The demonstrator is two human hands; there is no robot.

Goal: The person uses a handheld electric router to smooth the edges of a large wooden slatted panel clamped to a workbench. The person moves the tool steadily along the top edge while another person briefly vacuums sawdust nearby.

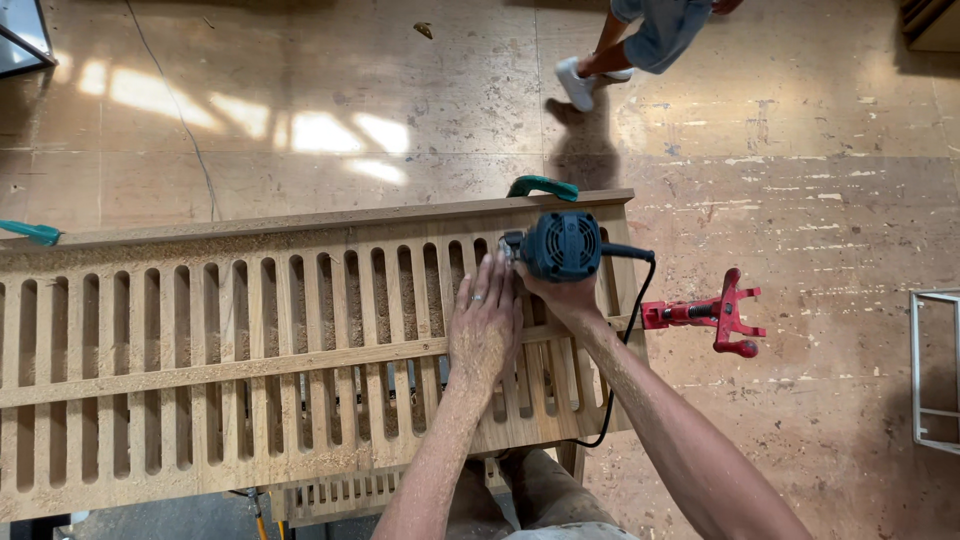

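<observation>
**Two hands, one blue tool, many slots**

The right hand is wrapped around the bottom of a small blue power tool, gripping it tight. The left hand lies just beside it, fingers spread flat on the wood, with the fingertips touching the tool's side. Both arms are dusty.

The tool stands on a long wooden panel, close to the panel's right end and near its far edge. A black cord runs from the tool down past the right hand.

Long slots fill the panel all the way out to the left of the hands, with sawdust lying in them, so most of the cutting looks done. Only the right end seems left.

Further right of the hands, a red clamp sticks out. A green clamp sits beyond the tool.
</observation>
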